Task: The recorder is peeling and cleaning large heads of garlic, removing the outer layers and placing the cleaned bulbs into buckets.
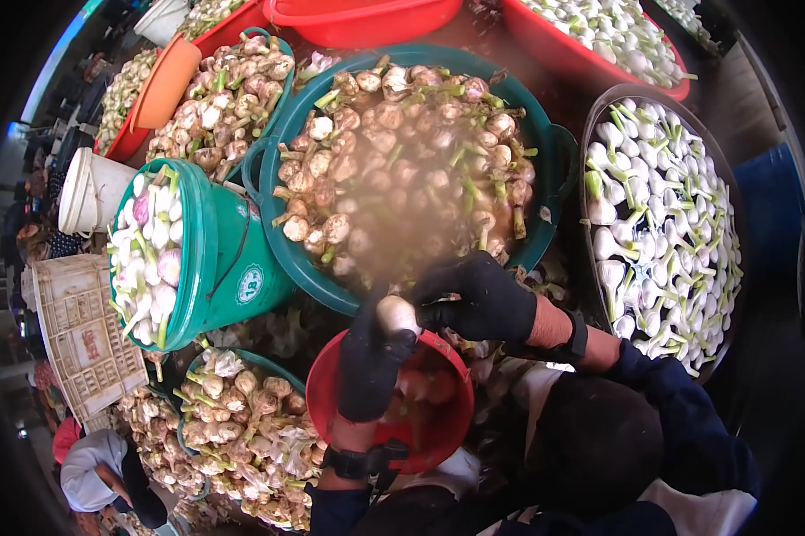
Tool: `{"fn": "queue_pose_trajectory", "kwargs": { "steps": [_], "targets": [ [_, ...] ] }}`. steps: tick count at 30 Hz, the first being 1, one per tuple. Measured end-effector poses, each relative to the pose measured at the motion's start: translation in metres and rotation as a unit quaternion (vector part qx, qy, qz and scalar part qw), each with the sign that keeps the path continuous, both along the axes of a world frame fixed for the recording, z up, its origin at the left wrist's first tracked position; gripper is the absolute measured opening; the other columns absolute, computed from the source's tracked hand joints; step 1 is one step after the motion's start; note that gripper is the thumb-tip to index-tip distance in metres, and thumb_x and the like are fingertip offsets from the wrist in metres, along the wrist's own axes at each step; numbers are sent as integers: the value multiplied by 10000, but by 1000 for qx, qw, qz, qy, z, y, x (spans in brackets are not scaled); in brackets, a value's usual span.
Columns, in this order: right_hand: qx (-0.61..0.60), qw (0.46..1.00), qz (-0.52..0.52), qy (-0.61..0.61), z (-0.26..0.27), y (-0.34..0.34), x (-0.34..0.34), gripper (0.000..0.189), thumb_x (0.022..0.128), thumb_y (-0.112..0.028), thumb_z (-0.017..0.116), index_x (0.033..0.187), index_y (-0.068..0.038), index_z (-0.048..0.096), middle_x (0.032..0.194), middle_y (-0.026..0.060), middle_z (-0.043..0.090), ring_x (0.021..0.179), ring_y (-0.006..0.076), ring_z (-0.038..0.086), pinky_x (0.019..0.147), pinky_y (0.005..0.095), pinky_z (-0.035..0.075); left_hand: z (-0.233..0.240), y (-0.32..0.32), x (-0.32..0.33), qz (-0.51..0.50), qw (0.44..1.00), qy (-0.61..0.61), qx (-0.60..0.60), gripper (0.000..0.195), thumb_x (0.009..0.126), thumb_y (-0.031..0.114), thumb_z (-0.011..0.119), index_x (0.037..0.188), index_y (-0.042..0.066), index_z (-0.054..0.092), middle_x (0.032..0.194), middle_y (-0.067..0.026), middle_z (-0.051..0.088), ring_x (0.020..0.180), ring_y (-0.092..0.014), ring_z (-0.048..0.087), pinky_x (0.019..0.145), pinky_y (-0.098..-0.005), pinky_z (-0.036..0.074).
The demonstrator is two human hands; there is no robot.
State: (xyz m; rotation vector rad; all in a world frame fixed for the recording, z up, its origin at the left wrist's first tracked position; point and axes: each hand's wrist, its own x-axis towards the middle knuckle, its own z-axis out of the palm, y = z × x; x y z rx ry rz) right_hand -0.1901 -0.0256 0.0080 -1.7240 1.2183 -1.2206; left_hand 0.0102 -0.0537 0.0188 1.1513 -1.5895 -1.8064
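My left hand (pixel 370 365), in a black glove, grips a pale garlic bulb (pixel 397 315) whose outer side faces up. Close to the bulb's right side is my right hand (pixel 486 298), also gloved in black, with its fingers curled; whether they pinch a bit of skin is not clear. Both hands are over the gap between a large green tub (pixel 308 275) and a red bucket (pixel 466 409). Brownish, unpeeled garlic bulbs (pixel 389 154) with cut stems fill the tub, blurred in the middle by haze. A few pale bulbs (pixel 419 388) show dimly inside the bucket.
Right of me stands a dark oval basin (pixel 590 281) of white peeled garlic. A green bucket (pixel 225 268) of white bulbs leans at left. Unpeeled garlic (pixel 248 429) is heaped below it. A plastic crate (pixel 87 342) and a seated person (pixel 101 469) are farther left.
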Motion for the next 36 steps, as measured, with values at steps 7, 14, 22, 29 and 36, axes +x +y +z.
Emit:
{"fn": "queue_pose_trajectory", "kwargs": {
  "steps": [7,14,22,29,36],
  "targets": [
    [-29,995,-51,77,-7,7,14,235,682,-96,707,910,-59,664,787,142,625,698,338,622,596,411,487,-12,0,4,19,999,17,31,553,887,134,644,1361,-19,401,1160,-110,562,1022,-175,560,872,-303,482],
    [-24,990,-52,127,-17,14,21,290,649,-97,696,918,-56,596,768,141,568,706,355,599,587,432,482,-16,-3,8,-21,1000,10,0,548,864,124,659,1332,-25,416,1133,-115,571,980,-190,583,847,-320,494],
    [-16,993,-117,-16,-14,2,14,167,728,-101,686,875,-41,634,803,145,618,718,348,623,612,407,501,2,2,-13,87,965,-156,-192,565,670,65,783,1163,0,514,1075,-124,575,951,-203,594,833,-328,506],
    [14,995,-101,10,0,3,19,51,735,-107,672,776,-77,672,733,110,625,673,327,628,595,404,500,-9,3,-15,50,893,-206,-396,514,662,48,775,1113,19,532,1012,-164,584,907,-306,610,800,-372,499],
    [21,991,-103,82,-4,5,22,77,706,-123,638,750,-66,611,691,145,592,635,352,605,567,434,482,-12,3,-16,21,851,-192,-489,497,660,40,776,1097,11,540,988,-180,590,893,-351,607,791,-402,502]
  ]
}}
